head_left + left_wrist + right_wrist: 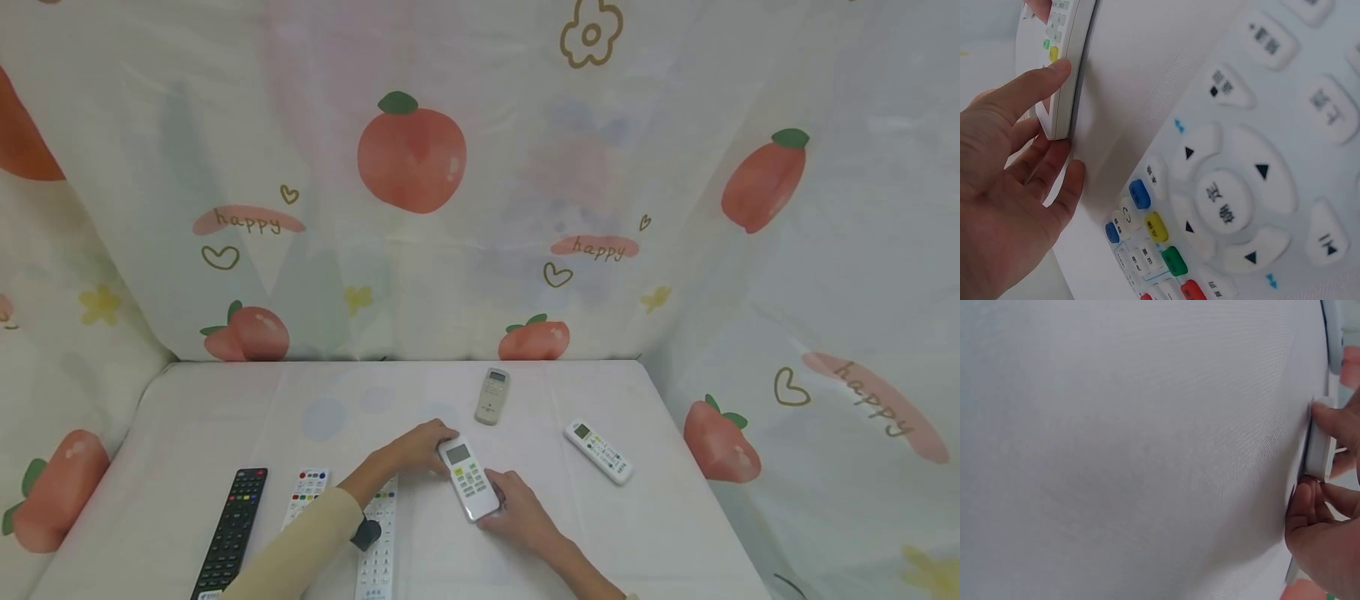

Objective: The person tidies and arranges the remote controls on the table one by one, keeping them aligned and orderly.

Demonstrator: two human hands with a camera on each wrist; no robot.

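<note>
Between both hands is a white air-conditioner remote (468, 479) with a small grey screen and green and yellow buttons, tilted with its screen end to the upper left. My left hand (420, 448) grips the screen end; the left wrist view shows its thumb on the edge of the remote (1072, 69) and its fingers underneath. At the lower right end, my right hand (521, 512) holds the side with thumb and fingertips. In the right wrist view, the remote (1318, 450) is seen edge-on, close over the white cloth, with the right hand (1325, 544) below it.
A beige remote (492, 397) lies at the back of the table, and another white remote (598, 452) to the right. On the left are a long black remote (231, 533) and two white ones (303, 492), (378, 554), partly hidden by the left sleeve (300, 546). Printed curtains surround the table.
</note>
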